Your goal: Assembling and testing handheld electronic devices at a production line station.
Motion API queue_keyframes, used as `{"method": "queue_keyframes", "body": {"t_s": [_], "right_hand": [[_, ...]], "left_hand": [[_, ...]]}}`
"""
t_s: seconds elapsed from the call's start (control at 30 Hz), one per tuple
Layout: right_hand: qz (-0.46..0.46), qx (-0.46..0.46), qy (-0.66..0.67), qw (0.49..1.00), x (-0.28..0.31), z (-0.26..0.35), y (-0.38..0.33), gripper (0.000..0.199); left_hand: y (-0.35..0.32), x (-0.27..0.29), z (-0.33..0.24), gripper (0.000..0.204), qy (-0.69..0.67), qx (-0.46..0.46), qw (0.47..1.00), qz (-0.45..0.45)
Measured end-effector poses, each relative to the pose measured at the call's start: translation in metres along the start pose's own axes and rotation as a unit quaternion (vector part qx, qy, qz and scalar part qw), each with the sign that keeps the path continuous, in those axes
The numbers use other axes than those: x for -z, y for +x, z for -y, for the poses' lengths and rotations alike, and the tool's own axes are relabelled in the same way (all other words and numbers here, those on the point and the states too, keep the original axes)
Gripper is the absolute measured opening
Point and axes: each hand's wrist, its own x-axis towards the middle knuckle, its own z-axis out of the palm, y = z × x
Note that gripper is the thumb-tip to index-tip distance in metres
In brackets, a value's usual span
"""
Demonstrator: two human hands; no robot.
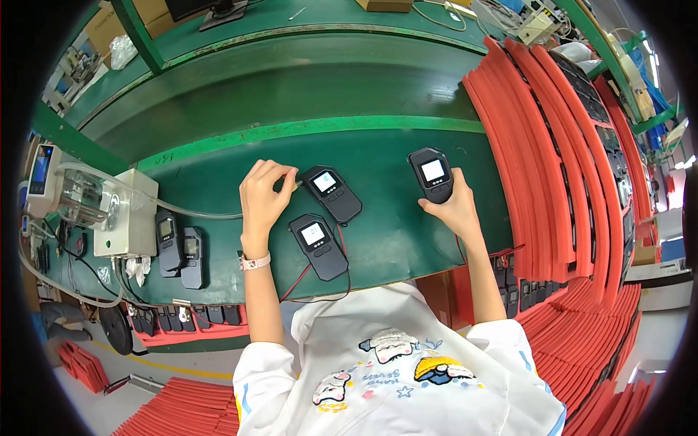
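Note:
My right hand point(452, 207) grips a black handheld meter point(431, 174) with a lit white screen, at the right of the green bench. My left hand point(265, 195) is closed, thumb and fingertips pinched at the top left corner of a second lit meter point(332, 195) lying tilted on the bench. A clear tube point(182, 211) runs from the left behind my left wrist, and its end appears to be in that pinch. Just nearer to me lies a third lit meter point(318, 247), with a red cord point(295, 282) and a black cord beside it.
At left stand a white box point(127, 218) with a clear-walled device and two dark-screened meters point(193, 258). Tall stacks of red trays point(520, 160) rise along the right edge. A green shelf point(291, 43) spans the back. More meters hang below the bench's front edge.

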Motion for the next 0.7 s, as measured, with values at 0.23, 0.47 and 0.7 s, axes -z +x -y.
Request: {"method": "queue_keyframes", "body": {"t_s": [0.23,0.47,0.7], "right_hand": [[0.001,0.010,0.007,1.000,-0.002,0.000,0.001,0.057],[0.026,-0.010,0.025,0.999,0.004,0.016,-0.006,0.062],[-0.123,0.207,-0.074,0.968,0.061,0.014,-0.046,0.088]], "left_hand": [[-0.001,0.000,-0.001,0.007,-0.013,0.009,1.000,0.002],[0.000,0.000,-0.001,0.007,-0.026,-0.009,1.000,0.004],[0.000,0.001,0.003,0.006,-0.045,-0.019,0.999,0.023]]}}
